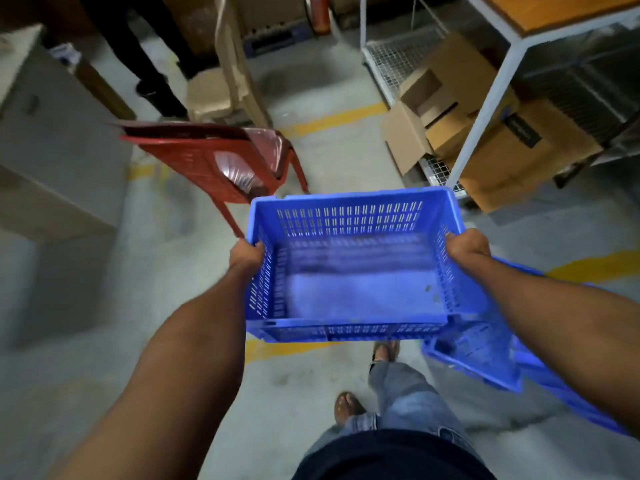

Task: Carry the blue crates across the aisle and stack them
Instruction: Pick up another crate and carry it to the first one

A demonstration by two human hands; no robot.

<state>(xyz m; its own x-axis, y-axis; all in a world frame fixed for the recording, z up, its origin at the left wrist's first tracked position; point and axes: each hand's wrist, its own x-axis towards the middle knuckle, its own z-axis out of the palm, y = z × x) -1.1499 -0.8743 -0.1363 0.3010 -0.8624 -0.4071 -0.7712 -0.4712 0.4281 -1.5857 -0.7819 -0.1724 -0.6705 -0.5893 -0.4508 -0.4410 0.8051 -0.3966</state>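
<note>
Mid-carry by the look of it: left hand and right hand each closed over a side rim of the blue crate, held empty and level above the floor, every grip wrapped tight with nothing else in it. Below and to the right of the right-hand grip, more blue crates, tilted and blurred, count impossible to tell. Next, probably, walking on past the red chair ahead of the left grip; stacking spot not visible, fingertips hidden inside the rim.
</note>
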